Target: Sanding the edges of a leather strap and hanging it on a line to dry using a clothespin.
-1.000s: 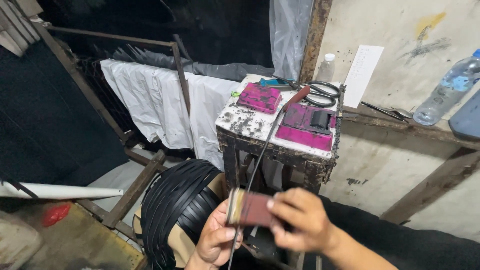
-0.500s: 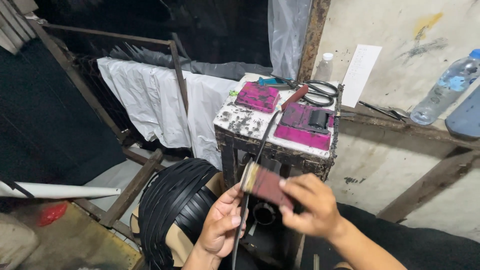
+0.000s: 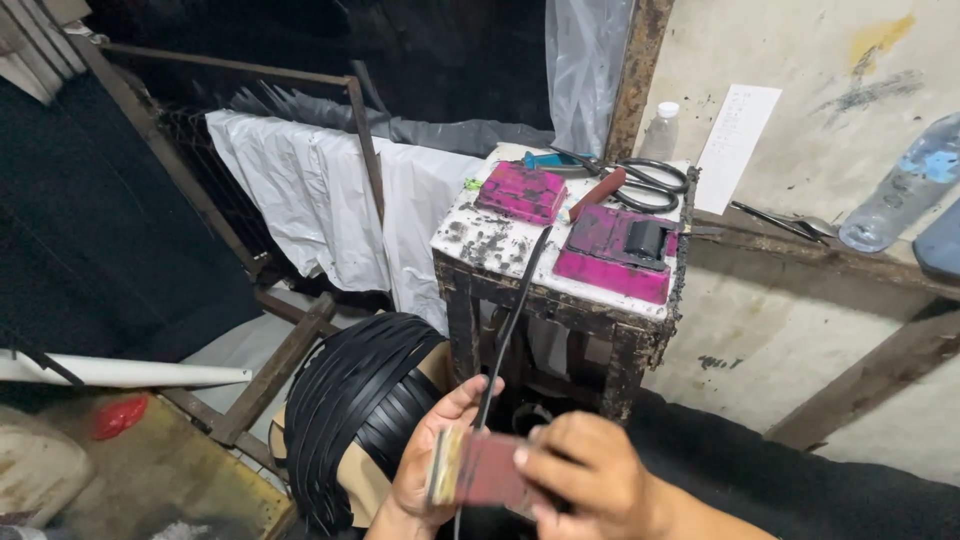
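Hands: left hand [image 3: 432, 462] cups a small reddish block [image 3: 487, 470] from below; right hand [image 3: 583, 478] pinches its near side with the fingers closed on it — both low in view.
Strap: a thin black strip [image 3: 510, 325] runs up from the block, between the hands, to the stand.
Coil: black strapping [image 3: 355, 405] wound in a thick roll, just left of the hands.
Stand: stained wooden stand [image 3: 500, 245] — on top a magenta ink pad [image 3: 612, 250], a magenta block [image 3: 520, 192] and scissors [image 3: 640, 180].
Bottles: a small capped bottle [image 3: 660, 132] behind the stand; a clear plastic bottle [image 3: 905, 195] lying on the far ledge, contents unclear.
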